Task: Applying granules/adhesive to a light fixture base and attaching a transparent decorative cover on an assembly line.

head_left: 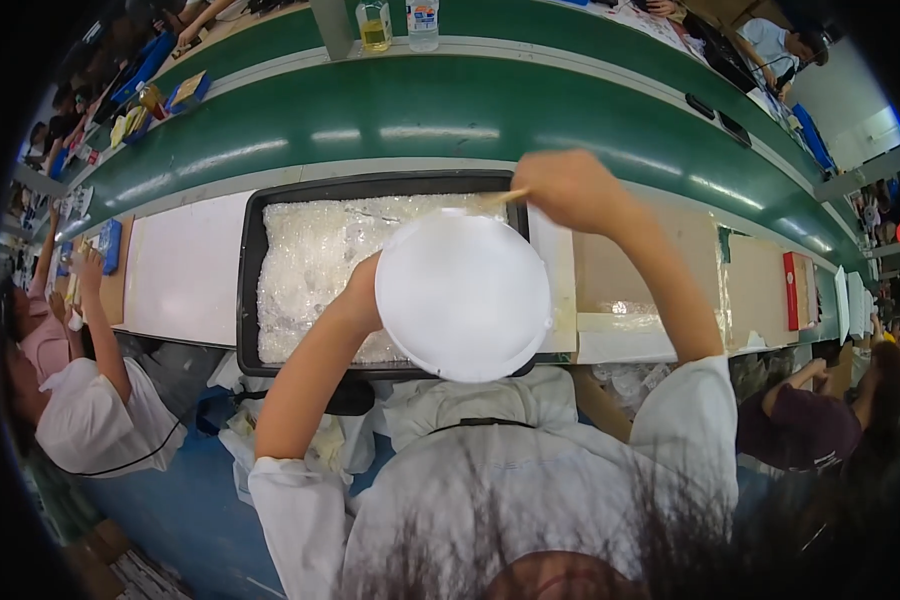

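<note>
A white round disc [462, 296], like a plate or lid, is tilted above the black tray [251, 265]. My left hand [368, 286] grips it at its left edge, with most of the fingers hidden behind it. Beyond the disc's upper right edge, my right hand [573, 190] is closed around a thin tan wooden stick [507, 197]. The stick points left over the disc's far rim; its tip is blurred, so its kind is unclear. Clear, glittering bubble-wrap-like material [315, 265] lines the tray below.
Brown cardboard [650, 270] covers the bench to the right, with a red box [797, 290] farther along. A white board [185, 262] lies left of the tray. Two bottles [422, 28] stand on the green ledge ahead. Co-workers sit on both sides.
</note>
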Tool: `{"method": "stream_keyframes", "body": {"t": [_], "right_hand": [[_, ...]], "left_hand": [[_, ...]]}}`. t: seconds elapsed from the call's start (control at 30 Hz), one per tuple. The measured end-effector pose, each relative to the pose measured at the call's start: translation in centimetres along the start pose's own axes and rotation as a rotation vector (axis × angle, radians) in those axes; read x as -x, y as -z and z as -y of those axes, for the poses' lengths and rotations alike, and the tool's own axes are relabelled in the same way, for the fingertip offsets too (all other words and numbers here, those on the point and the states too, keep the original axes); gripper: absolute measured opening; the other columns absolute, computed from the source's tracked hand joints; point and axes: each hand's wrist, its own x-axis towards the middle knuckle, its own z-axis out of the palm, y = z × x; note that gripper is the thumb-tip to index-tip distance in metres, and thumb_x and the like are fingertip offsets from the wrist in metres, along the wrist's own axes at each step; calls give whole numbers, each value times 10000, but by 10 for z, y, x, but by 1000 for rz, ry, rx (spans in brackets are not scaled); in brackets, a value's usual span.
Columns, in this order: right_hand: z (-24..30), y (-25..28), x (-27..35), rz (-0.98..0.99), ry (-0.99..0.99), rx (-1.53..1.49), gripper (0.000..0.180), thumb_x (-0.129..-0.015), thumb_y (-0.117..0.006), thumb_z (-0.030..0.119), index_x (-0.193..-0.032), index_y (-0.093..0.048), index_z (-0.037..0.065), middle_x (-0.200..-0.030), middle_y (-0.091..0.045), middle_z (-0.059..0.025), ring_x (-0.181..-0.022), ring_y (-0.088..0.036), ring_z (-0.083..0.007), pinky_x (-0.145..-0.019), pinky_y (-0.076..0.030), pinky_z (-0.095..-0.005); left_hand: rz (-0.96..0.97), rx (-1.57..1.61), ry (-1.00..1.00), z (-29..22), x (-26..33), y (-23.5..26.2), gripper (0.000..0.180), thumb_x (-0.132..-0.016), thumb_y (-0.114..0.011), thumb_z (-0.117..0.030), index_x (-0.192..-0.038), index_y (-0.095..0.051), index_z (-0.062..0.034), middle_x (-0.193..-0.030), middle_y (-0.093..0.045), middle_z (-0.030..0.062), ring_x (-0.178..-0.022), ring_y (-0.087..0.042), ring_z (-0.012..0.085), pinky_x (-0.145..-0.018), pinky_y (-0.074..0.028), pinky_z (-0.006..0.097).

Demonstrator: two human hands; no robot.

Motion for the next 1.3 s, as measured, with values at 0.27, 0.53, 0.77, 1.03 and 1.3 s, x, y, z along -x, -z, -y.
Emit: {"method": "stream_keyframes", "body": {"t": [0.27, 0.53, 0.77, 1.03, 1.3], "right_hand": [[4, -12, -26, 12, 106, -43, 77, -794, -635, 8, -819, -585, 61, -775, -596, -106, -695, -612, -292, -607, -507, -360], [-3, -27, -34, -25, 265, 193, 112, -801, -690, 94, -818, -580, 95, -750, -598, -63, -679, -614, -275, -610, -513, -373], [3, -29, -29, 49, 28, -17, 62, -830, -633, 36, -827, -578, 62, -750, -602, -84, -600, -599, -282, -563, -497, -360], [6, -11, 17, -260, -504, -593, 351, -1023, -438, 258, -745, -495, 50, -627, -525, -39, -598, -566, -124, -531, -416, -274], [80, -42, 50, -97, -789, -1129, 435, -1040, -389, 360, -936, -579, -18, -873, -616, -107, -846, -675, -220, -702, -555, -307]], "left_hand": [[-46, 894, 249, 53, 6, 14, 433, -970, -482, -178, -1338, -510, 50, -1256, -613, 160, -1092, -634, 264, -917, -540, 397], [-149, 758, 323, 7, 1, 15, 423, -986, -453, -174, -1338, -511, 53, -1270, -606, 153, -1138, -609, 251, -953, -511, 373], [-136, 497, 177, 17, 10, 16, 417, -950, -551, -171, -1308, -551, 44, -1295, -593, 110, -1124, -586, 191, -948, -483, 327], [-43, -137, 333, -102, -22, 15, 92, -763, -592, -53, -699, -585, 12, -840, -477, 84, -731, -526, 180, -660, -444, 301], [103, -1282, -170, -135, -27, -11, 176, -718, -764, -112, -723, -606, -34, -974, -521, 94, -878, -554, 272, -630, -491, 373]]}}
